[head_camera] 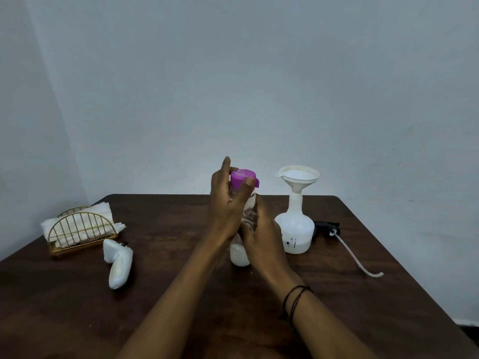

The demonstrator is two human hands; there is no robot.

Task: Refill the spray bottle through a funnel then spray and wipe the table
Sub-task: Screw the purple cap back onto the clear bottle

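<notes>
Two hands up; left hand pinched purple cap; right hand gripped clear refill bottle; white funnel sat in translucent spray bottle.

dark wood table; translucent plastic spray bottle; gold wire rack.

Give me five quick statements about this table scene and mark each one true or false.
1. The funnel sits in the neck of the spray bottle. True.
2. The spray head is screwed onto the spray bottle. False: it lies on the table behind the bottle, its tube trailing out.
3. The left hand grips the purple cap of the refill bottle. True.
4. The right hand rests flat on the table. False: it holds the refill bottle's body.
5. The napkin holder stands right of the spray bottle. False: it is at the far left.
</notes>
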